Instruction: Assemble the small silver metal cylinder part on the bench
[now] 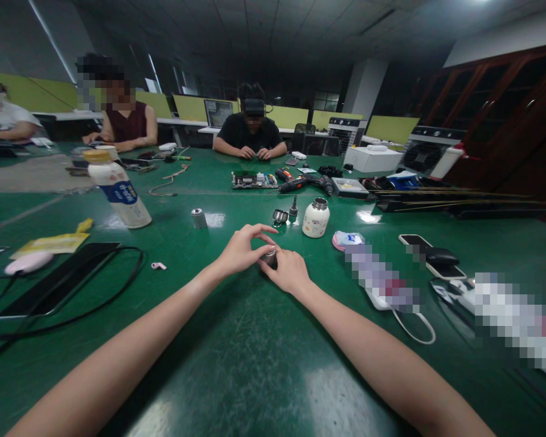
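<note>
A small silvery metal cylinder (268,257) is between my two hands, low over the green table. My right hand (291,271) curls around its right side, with the thumb along the near face. At its top rim, my left hand (243,250) brings thumb and a fingertip together, while the index finger arches above. Fingers cover much of the cylinder. Just beyond are a metal cap with a ring (279,217) and a dark upright bit-like metal piece (293,209). A cream bottle (316,218) without a lid stands to their right, and a grey cylinder (199,218) stands to the left.
A white bottle with a blue label (126,200), a pink earbud (159,266) and a black tablet (61,279) with cables lie left. Rightward are a phone (418,246) and dark mouse (441,256). Power drills (303,182) and a circuit board (253,180) lie farther back; people sit beyond.
</note>
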A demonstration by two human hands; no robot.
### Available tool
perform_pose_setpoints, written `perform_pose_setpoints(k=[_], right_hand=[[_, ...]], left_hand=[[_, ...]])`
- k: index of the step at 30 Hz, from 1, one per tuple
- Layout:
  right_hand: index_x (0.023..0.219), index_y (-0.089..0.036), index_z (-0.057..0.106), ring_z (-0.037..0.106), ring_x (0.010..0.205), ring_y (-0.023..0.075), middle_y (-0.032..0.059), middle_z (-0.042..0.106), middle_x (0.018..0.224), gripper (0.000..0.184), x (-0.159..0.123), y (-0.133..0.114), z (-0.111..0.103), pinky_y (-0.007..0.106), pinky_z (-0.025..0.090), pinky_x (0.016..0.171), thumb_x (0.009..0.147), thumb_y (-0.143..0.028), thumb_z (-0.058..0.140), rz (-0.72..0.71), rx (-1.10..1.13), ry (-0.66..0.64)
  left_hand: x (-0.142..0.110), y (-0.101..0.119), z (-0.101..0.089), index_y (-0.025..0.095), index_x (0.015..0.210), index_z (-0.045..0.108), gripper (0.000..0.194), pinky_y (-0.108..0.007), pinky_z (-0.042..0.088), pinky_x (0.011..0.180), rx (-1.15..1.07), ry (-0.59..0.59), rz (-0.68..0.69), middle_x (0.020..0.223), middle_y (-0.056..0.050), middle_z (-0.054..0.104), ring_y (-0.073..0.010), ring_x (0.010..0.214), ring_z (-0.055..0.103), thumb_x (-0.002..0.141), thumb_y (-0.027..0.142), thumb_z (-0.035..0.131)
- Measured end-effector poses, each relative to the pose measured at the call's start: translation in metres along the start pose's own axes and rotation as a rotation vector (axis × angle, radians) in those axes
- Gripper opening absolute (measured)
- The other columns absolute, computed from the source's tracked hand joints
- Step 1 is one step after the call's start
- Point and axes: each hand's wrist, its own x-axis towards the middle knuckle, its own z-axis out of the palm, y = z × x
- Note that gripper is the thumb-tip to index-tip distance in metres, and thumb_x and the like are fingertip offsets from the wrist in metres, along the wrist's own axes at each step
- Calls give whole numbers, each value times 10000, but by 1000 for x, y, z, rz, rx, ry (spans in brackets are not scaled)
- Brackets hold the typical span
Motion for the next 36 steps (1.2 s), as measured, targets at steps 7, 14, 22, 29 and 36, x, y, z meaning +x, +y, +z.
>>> perform_pose_setpoints(k=[7, 14, 22, 29, 36], right_hand=[[1104, -153, 583, 667, 928, 252, 118, 706, 1001, 447, 1, 0, 1, 327, 452, 799, 917, -531, 435, 2, -10, 5], [1099, -156, 600, 671, 918, 255, 102, 714, 974, 426, 2, 1, 3, 321, 458, 794, 907, -508, 455, 0, 7, 18], [1157, -161, 553, 670, 925, 256, 111, 707, 1004, 454, 1, 0, 1, 329, 453, 789, 923, -527, 424, 7, -14, 6], [1134, -159, 542, 667, 923, 255, 115, 701, 1022, 454, 0, 0, 1, 325, 449, 773, 922, -541, 416, 3, -15, 16], [1065, -169, 556, 668, 899, 245, 99, 708, 969, 415, 0, 0, 2, 313, 447, 761, 916, -535, 429, 3, -13, 24]], left_hand=[[-3, -2, 12, 217, 982, 651, 339, -397, 419, 899, 66, 204, -95, 777, -13, 747, -259, 921, 671, 716, 407, 743], [-5, -1, 15, 224, 959, 677, 294, -410, 428, 913, 42, 210, -102, 857, -21, 757, -255, 925, 675, 727, 396, 736], [2, -3, 4, 180, 962, 680, 297, -340, 538, 778, -158, 33, -179, 865, -59, 755, -236, 862, 710, 762, 399, 670], [7, -2, -18, 152, 1076, 635, 379, -332, 546, 790, -246, -205, -153, 920, -79, 755, -230, 926, 701, 745, 329, 683], [4, 0, -11, 159, 1049, 636, 402, -390, 509, 893, -148, -70, -134, 862, -61, 758, -242, 918, 703, 691, 311, 735]])
